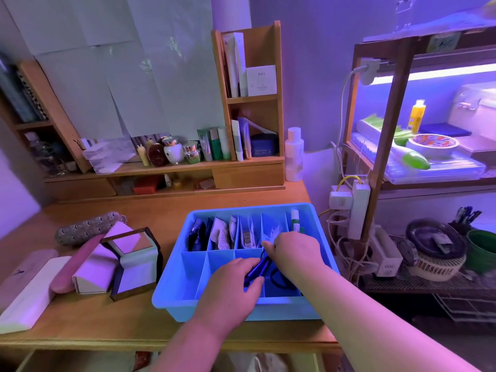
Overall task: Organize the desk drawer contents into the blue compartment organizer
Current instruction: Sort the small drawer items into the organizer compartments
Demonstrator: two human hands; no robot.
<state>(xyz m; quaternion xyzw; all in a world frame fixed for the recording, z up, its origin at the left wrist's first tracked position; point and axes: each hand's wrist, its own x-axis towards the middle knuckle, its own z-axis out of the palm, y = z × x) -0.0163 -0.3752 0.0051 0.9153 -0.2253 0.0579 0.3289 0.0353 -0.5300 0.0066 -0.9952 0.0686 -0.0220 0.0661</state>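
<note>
Several cases and boxes crowd the left of the wooden table [112,312]: a long white case [29,294] at the edge, a pink case [75,267] leaning beside it, a patterned pouch [88,229] behind, and a small white box [94,272] touching an open box with a dark frame [137,261]. Behind them a wooden shelf unit [249,167] holds jars, tubes and bottles, with a white bottle [294,154] standing just beside its right end.

Right of the boxes sits the blue compartment organizer [171,272], its back row filled with upright packets [222,234] and a green-and-white tube [295,218] in the far right slot. The left hand [230,285] reaches into a middle front compartment, fingers curled around the lower end of a dark blue slim object [257,269] (it could be a pen or a clip; too dark to tell). The right hand [292,251] hovers over the same spot, its fingertips pinched on the upper end of that object. A dark looped band [279,277] lies in the compartment just under the right wrist.

Further right, beyond the table's edge, a white power strip [358,210] hangs on the post of a wooden rack [386,135], with cables trailing below. The lit rack shelf carries a yellow bottle [417,114] and a patterned bowl [432,145]; lower down sit a woven basket [440,267] and a green pot [483,248].
</note>
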